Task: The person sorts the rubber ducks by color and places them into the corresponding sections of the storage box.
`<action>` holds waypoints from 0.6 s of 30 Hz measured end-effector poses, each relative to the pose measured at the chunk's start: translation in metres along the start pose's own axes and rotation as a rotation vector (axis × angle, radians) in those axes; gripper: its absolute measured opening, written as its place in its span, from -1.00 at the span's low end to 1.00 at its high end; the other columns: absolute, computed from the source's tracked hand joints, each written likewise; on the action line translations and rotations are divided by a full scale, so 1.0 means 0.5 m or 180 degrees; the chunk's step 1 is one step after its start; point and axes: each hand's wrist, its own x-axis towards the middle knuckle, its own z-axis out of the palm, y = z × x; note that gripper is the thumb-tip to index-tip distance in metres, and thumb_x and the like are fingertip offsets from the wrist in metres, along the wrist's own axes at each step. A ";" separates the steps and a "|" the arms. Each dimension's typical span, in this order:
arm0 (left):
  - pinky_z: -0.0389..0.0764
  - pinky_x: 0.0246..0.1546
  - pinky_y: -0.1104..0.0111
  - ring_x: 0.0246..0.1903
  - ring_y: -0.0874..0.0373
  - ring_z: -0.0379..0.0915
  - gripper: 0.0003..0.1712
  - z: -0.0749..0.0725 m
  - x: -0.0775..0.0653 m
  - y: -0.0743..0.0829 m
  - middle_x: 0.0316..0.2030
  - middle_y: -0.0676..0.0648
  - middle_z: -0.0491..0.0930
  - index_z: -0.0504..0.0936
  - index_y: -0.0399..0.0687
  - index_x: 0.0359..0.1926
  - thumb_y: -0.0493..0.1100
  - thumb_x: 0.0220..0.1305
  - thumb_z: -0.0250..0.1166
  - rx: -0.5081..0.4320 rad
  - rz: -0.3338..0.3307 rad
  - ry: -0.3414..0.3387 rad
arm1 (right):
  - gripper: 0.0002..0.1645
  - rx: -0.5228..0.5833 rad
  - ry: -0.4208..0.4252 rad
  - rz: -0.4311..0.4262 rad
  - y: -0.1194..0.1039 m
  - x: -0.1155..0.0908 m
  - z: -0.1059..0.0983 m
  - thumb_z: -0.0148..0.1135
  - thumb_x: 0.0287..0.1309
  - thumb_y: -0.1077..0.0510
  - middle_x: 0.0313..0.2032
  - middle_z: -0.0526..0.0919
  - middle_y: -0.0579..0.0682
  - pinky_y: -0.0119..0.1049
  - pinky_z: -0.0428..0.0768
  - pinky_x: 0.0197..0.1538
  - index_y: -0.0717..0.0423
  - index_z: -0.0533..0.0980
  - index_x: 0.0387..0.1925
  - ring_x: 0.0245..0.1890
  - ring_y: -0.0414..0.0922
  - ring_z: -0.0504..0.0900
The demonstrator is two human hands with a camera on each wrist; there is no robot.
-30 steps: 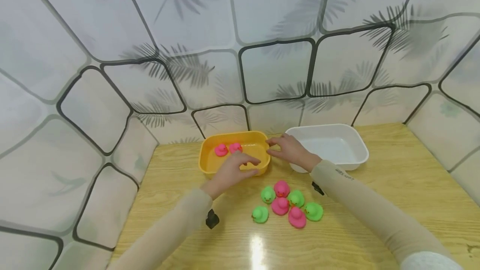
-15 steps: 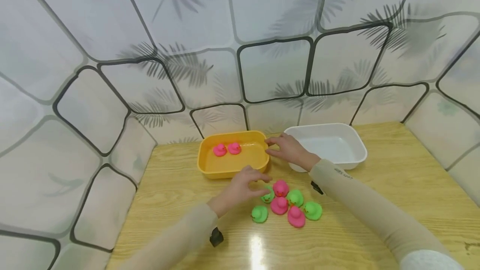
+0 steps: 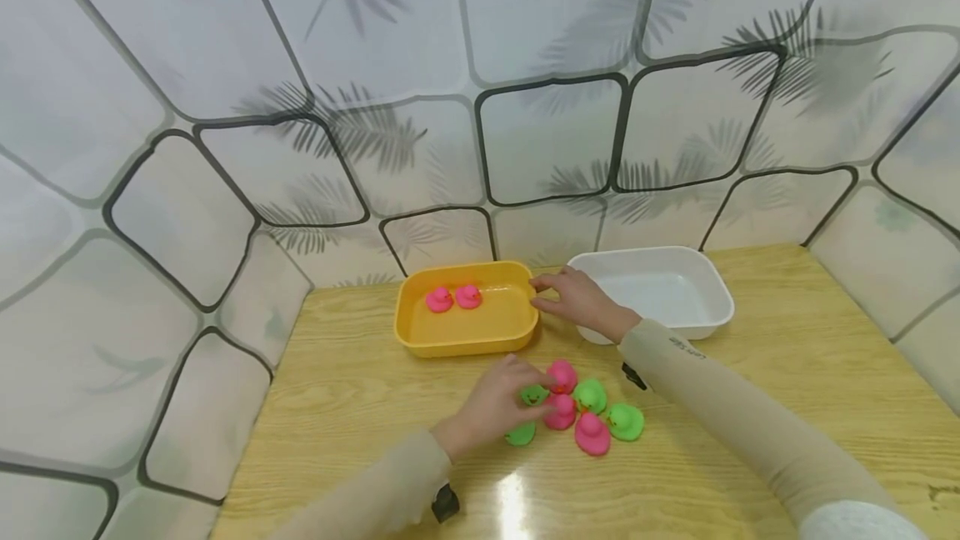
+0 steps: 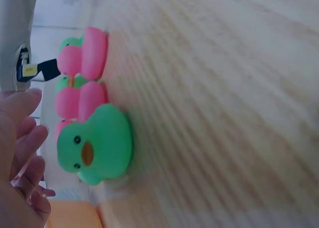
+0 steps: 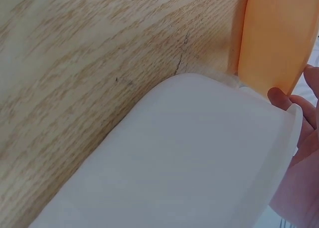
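Low over the table [image 3: 337, 407], the nearer left hand [image 3: 492, 403] arches, thumb and fingers parted, gripping nothing; a green duck [image 3: 534, 395] shows between them, a pink duck [image 3: 562, 413] just right of the thumb tip.

V. tight gaps btwn ducks [image 3: 591, 397], prob.

Four small green toy ducks [image 3: 625, 422] and three bright pink toy ducks [image 3: 592, 433], orange-billed, clustered near side; the left hand [image 3: 491, 408], fingers curved, over the cluster's left end. Shallow yellow-orange plastic tray [image 3: 480, 327], rounded corners, upright, far side left, containing two more pink ducks [image 3: 439, 300] side by side; the right hand [image 3: 581, 300] at its right rim. Shallow white plastic tray [image 3: 671, 298], rounded corners, upright, far side right.
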 end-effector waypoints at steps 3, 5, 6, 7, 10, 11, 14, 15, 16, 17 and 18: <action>0.43 -0.02 0.43 -0.12 0.22 0.50 -0.64 0.005 -0.002 0.005 -0.04 0.09 0.79 0.79 0.01 0.06 -0.01 0.28 0.52 0.0042 0.0007 0.0047 | -0.48 -0.0002 -0.0021 0.0023 0.001 0.002 -0.001 0.32 0.41 -0.05 0.09 0.76 0.08 0.05 0.53 0.12 0.18 0.62 0.22 -0.01 0.11 0.58; 0.42 -0.06 0.45 -0.15 0.21 0.49 -0.64 0.009 -0.003 0.008 -0.05 0.08 0.79 0.80 0.00 0.06 -0.02 0.28 0.52 0.0077 0.0039 0.0105 | -0.48 -0.0013 -0.0026 0.0039 0.001 0.001 -0.001 0.32 0.41 -0.05 0.09 0.76 0.08 0.05 0.53 0.12 0.18 0.61 0.23 0.00 0.11 0.58; 0.43 -0.07 0.44 -0.15 0.21 0.51 -0.64 0.011 -0.004 0.009 -0.05 0.07 0.79 0.80 -0.01 0.05 -0.04 0.28 0.53 0.0090 0.0073 0.0140 | -0.48 -0.0015 -0.0025 0.0038 0.001 0.001 -0.001 0.32 0.41 -0.05 0.09 0.76 0.08 0.05 0.54 0.12 0.18 0.61 0.23 -0.01 0.11 0.58; 0.44 -0.06 0.45 -0.15 0.21 0.52 -0.64 0.013 -0.004 0.009 -0.06 0.06 0.79 0.79 -0.02 0.05 -0.04 0.28 0.53 0.0113 0.0100 0.0166 | -0.48 -0.0019 -0.0024 0.0040 0.001 0.001 -0.001 0.32 0.41 -0.05 0.09 0.76 0.08 0.06 0.54 0.12 0.18 0.61 0.23 -0.01 0.11 0.58; 0.46 -0.03 0.43 -0.13 0.20 0.57 -0.62 0.019 -0.005 0.010 -0.05 0.05 0.79 0.79 -0.04 0.06 -0.05 0.25 0.54 0.0181 0.0191 0.0203 | -0.47 -0.0009 -0.0035 0.0055 0.001 0.000 -0.002 0.31 0.42 -0.05 0.09 0.75 0.09 0.06 0.53 0.13 0.18 0.60 0.24 0.00 0.12 0.58; 0.47 -0.03 0.43 -0.12 0.20 0.57 -0.62 0.021 -0.006 0.010 -0.04 0.05 0.79 0.78 -0.04 0.06 -0.05 0.25 0.54 0.0205 0.0214 0.0201 | -0.47 -0.0009 -0.0039 0.0058 0.001 0.000 -0.002 0.30 0.42 -0.05 0.10 0.75 0.09 0.06 0.53 0.14 0.18 0.60 0.25 0.01 0.12 0.58; 0.47 -0.02 0.43 -0.13 0.19 0.57 -0.58 0.025 -0.007 0.013 -0.04 0.05 0.78 0.77 -0.04 0.08 -0.06 0.22 0.56 0.0276 0.0247 0.0182 | -0.46 0.0021 -0.0052 0.0076 -0.002 -0.002 -0.003 0.30 0.42 -0.05 0.11 0.74 0.09 0.07 0.52 0.15 0.18 0.59 0.26 0.02 0.12 0.58; 0.47 -0.03 0.43 -0.14 0.19 0.55 -0.57 0.026 -0.007 0.014 -0.05 0.05 0.78 0.77 -0.03 0.09 -0.05 0.22 0.56 0.0295 0.0236 0.0176 | -0.46 0.0039 -0.0055 0.0083 -0.003 -0.002 -0.003 0.30 0.43 -0.04 0.11 0.74 0.10 0.08 0.52 0.15 0.19 0.59 0.26 0.03 0.13 0.57; 0.47 -0.04 0.44 -0.15 0.19 0.54 -0.57 0.027 -0.007 0.016 -0.05 0.05 0.78 0.77 -0.03 0.09 -0.05 0.21 0.57 0.0299 0.0217 0.0173 | -0.46 0.0055 -0.0059 0.0088 -0.004 -0.003 -0.004 0.30 0.43 -0.04 0.11 0.74 0.10 0.08 0.52 0.16 0.19 0.58 0.27 0.03 0.13 0.57; 0.48 -0.03 0.44 -0.15 0.19 0.54 -0.57 0.028 -0.007 0.017 -0.05 0.05 0.78 0.77 -0.02 0.09 -0.05 0.21 0.57 0.0308 0.0198 0.0166 | -0.46 0.0063 -0.0057 0.0084 -0.005 -0.003 -0.004 0.30 0.43 -0.04 0.11 0.74 0.10 0.08 0.52 0.16 0.19 0.58 0.27 0.03 0.13 0.57; 0.48 -0.03 0.43 -0.15 0.18 0.53 -0.56 0.028 -0.006 0.018 -0.06 0.05 0.78 0.77 -0.02 0.10 -0.05 0.21 0.57 0.0320 0.0181 0.0159 | -0.46 0.0069 -0.0053 0.0080 -0.006 -0.003 -0.005 0.30 0.43 -0.04 0.11 0.74 0.10 0.08 0.52 0.15 0.19 0.58 0.27 0.03 0.13 0.57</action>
